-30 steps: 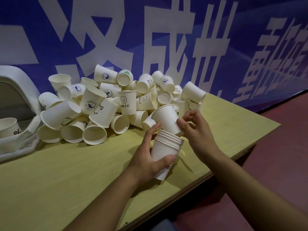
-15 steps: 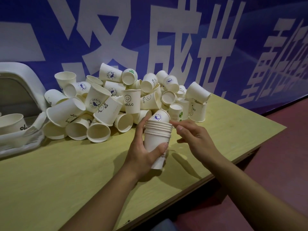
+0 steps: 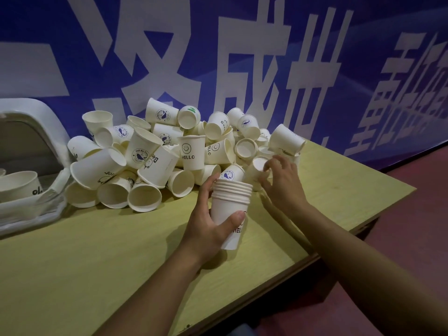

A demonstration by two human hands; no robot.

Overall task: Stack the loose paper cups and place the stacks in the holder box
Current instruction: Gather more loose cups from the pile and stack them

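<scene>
Behind our yellow table hangs a blue banner. Our left hand grips the cup stack; our right hand, fingers curled, touches a loose cup.

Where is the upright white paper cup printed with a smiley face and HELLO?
In the head view, the white paper HELLO cup stands upright mid-pile, behind and left of the stack of white paper cups that the left hand grips.
</scene>
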